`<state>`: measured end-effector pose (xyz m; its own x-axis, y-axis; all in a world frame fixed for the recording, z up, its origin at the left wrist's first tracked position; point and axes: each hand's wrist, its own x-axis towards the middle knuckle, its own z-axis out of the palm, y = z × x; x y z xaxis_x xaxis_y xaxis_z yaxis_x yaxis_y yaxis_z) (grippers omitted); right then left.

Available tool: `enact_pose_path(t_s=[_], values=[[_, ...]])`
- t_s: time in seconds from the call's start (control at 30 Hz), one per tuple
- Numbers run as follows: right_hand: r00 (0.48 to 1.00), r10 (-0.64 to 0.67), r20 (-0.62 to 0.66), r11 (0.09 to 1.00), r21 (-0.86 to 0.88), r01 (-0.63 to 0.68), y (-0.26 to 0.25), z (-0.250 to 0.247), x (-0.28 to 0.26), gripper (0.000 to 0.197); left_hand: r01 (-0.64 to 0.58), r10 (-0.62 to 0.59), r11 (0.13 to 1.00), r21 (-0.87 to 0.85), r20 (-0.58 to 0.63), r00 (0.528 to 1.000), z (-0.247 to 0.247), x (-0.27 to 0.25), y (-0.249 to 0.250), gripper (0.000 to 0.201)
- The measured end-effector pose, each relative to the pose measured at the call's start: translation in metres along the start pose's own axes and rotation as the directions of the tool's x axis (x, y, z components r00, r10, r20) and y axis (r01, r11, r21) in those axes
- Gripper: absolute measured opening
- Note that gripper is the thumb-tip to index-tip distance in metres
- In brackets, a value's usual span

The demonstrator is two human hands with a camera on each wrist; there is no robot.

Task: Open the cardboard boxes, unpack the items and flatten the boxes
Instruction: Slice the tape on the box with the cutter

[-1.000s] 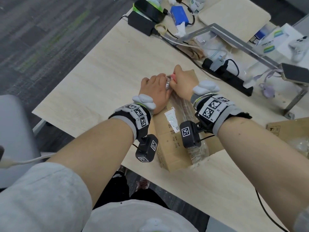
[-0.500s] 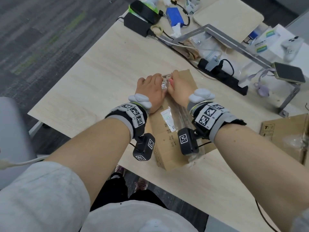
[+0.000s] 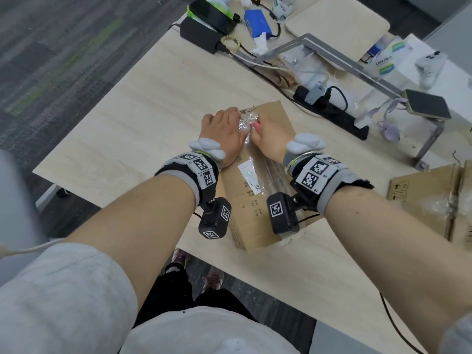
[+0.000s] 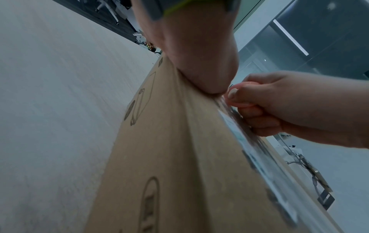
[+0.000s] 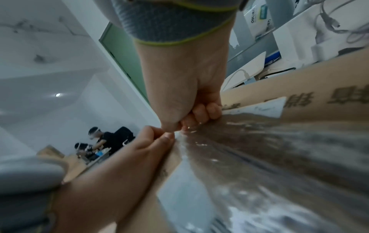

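The cardboard box (image 3: 251,200) lies lengthwise on the tabletop (image 3: 143,118), its near end at the tabletop's near edge and its far end under both hands. A strip of clear tape (image 3: 274,172) runs along the top seam, with a white label (image 3: 249,176) beside it.

The left hand (image 3: 223,134) rests on the box's left top edge near the far end; its grip pinches the crumpled loose end of tape (image 3: 244,125) between thumb and fingers, as the right wrist view shows. The right hand (image 3: 269,139) sits just beside it, touching it across the seam, with the fingers (image 4: 257,113) curled tight on the same tape end.

Compared with one second ago, both hands have shifted slightly toward the near end of the box, and the bunched tape between them looks larger and more raised. Judgement: the peel is under way but has gained little; most of the seam tape remains stuck down and the flaps remain closed, so nothing can be unpacked yet. The tape may tear short if pulled at a steep angle.

At the right edge a second cardboard box (image 3: 431,203) waits with crumpled tape on it. Farther off lie a black power strip (image 3: 332,111), a phone (image 3: 427,107) on a metal stand, and assorted chargers and cables.
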<state>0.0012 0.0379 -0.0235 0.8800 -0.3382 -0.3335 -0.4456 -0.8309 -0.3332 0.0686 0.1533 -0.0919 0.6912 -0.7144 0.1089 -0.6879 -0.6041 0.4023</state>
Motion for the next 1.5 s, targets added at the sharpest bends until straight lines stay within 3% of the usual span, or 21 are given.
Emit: enact_pose_path(t_s=[0.3, 0.43, 0.6, 0.67, 0.77, 0.93, 1.07, 1.33, 1.5], values=[[0.999, -0.001, 0.036, 0.998, 0.059, -0.001, 0.008, 0.003, -0.017, 0.027, 0.012, -0.013, 0.998, 0.058, 0.014, 1.000, 0.002, 0.000, 0.001, 0.065], [0.998, 0.020, -0.056, 0.985, 0.171, -0.010, 0.015, 0.001, -0.024, 0.010, 0.053, -0.052, 0.998, 0.028, -0.044, 0.998, 0.000, -0.006, 0.008, 0.061], [0.988, 0.068, -0.139, 0.963, 0.267, -0.028, 0.015, -0.001, -0.022, 0.013, -0.027, 0.031, 0.999, 0.043, -0.094, 0.995, 0.002, -0.014, 0.009, 0.036], [0.983, 0.065, -0.174, 0.957, 0.288, -0.012, 0.013, -0.003, -0.018, 0.014, -0.062, 0.066, 0.997, 0.055, -0.087, 0.994, 0.005, -0.018, 0.007, 0.038], [0.983, 0.022, -0.185, 0.966, 0.259, 0.028, 0.003, -0.004, -0.007, 0.016, -0.088, 0.091, 0.993, 0.075, -0.034, 0.995, 0.002, -0.023, 0.005, 0.047], [0.989, 0.013, -0.150, 0.993, 0.119, 0.005, -0.009, -0.008, 0.009, 0.029, -0.031, 0.022, 0.989, 0.145, 0.065, 0.998, -0.004, -0.023, 0.009, 0.063], [0.988, 0.005, -0.153, 1.000, 0.030, -0.001, -0.010, -0.010, 0.013, 0.032, -0.024, 0.006, 0.985, 0.169, 0.107, 0.994, -0.004, -0.022, 0.013, 0.053], [0.994, 0.010, -0.109, 0.996, -0.089, -0.020, -0.013, -0.010, 0.017, 0.029, -0.011, -0.007, 0.986, 0.169, 0.111, 0.994, -0.006, -0.023, 0.013, 0.051], [0.998, 0.010, -0.057, 0.999, -0.052, -0.013, -0.009, 0.000, 0.022, 0.027, -0.003, -0.017, 0.984, 0.176, 0.114, 0.993, -0.005, -0.022, 0.013, 0.050]])
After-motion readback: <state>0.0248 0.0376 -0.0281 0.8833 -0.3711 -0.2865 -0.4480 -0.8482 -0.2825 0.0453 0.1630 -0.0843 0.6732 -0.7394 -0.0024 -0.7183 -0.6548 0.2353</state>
